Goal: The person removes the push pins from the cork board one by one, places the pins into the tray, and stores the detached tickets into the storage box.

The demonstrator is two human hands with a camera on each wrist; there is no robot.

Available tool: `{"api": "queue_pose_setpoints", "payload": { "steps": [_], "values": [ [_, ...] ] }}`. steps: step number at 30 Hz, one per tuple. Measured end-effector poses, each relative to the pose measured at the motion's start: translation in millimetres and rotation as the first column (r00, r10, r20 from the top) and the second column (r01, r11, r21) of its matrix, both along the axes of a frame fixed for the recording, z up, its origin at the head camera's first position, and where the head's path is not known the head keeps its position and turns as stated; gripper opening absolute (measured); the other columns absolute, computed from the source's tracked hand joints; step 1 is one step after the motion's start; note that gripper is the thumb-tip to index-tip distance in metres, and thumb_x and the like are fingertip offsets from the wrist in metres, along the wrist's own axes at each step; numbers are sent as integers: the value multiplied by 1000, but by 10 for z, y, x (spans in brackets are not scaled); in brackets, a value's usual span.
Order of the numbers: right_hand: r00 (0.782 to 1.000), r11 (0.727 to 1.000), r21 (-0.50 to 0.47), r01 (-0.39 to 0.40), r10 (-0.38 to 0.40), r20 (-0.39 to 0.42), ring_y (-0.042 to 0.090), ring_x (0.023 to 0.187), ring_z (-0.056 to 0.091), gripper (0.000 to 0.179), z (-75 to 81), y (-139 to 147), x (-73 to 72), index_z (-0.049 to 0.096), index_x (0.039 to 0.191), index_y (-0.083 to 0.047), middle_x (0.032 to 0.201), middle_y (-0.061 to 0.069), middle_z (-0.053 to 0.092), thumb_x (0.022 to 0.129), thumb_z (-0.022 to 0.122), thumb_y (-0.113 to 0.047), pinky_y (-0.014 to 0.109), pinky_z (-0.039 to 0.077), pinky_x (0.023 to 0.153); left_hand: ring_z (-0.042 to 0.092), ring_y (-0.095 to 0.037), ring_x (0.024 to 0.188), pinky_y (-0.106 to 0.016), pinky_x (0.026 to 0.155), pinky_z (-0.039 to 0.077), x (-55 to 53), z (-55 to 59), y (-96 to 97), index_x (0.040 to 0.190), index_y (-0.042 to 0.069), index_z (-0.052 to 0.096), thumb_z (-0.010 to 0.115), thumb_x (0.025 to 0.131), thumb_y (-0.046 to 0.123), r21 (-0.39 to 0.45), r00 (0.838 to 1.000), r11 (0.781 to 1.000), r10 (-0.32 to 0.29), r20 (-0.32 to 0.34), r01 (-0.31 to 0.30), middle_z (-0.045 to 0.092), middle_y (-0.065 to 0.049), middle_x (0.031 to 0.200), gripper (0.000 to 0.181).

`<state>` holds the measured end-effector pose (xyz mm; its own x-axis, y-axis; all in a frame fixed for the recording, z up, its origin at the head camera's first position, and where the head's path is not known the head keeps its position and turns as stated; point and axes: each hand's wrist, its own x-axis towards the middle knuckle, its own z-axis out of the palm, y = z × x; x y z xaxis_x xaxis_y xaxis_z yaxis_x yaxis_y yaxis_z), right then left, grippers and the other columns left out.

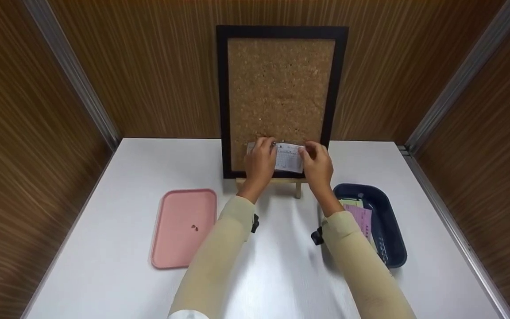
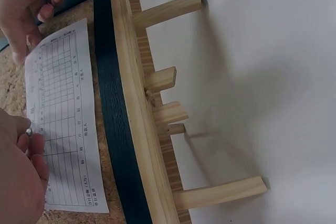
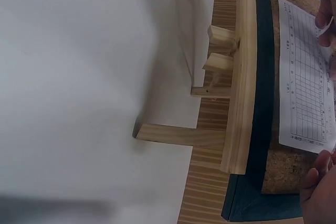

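Observation:
A white printed receipt point(image 1: 288, 158) with a ruled grid lies against the lower part of a black-framed corkboard point(image 1: 281, 88). My left hand point(image 1: 260, 165) is at the receipt's left part; in the left wrist view, its fingertips pinch a small shiny pin point(image 2: 29, 131) at the paper's upper edge. At the upper right corner, my right hand point(image 1: 319, 167) holds the receipt between thumb and fingers. The left wrist view shows the grid point(image 2: 63, 98) plainly. Part of the paper's left side is hidden behind my left hand.
The board leans on a small wooden easel point(image 3: 239, 87). At left lies a pink tray point(image 1: 179, 212) with a few tiny brown pieces point(image 1: 195, 227). A navy basin point(image 1: 392, 230) at right, beside my forearm, holds pink point(image 1: 361, 217) and yellowish paper slips. Wood-grain panels surround the white table point(image 1: 131, 177).

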<state>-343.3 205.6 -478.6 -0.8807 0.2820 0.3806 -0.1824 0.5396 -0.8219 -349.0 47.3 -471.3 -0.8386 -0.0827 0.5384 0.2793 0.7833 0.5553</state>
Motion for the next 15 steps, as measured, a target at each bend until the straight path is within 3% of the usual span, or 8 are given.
{"api": "queue_pose_setpoints", "payload": {
  "steps": [6,15],
  "values": [
    [1000,1000,-27,3,-3,-1,23,101,62,29,-16,22,35,67,119,-8,109,9,66,98,67,-28,39,46,88,69,-15,91,-34,70,55,-10,-28,22,115,20,72,64,100,27,-7,1000,1000,-9,-29,9,68,3,111,18],
    [996,998,-50,29,-25,80,23,103,64,33,-6,2,81,66,121,-12,111,7,70,98,66,-35,41,47,89,69,-13,88,-32,66,54,-37,-56,21,112,19,72,65,100,26,39,998,999,19,-56,-17,68,3,108,16]
  ]
}}
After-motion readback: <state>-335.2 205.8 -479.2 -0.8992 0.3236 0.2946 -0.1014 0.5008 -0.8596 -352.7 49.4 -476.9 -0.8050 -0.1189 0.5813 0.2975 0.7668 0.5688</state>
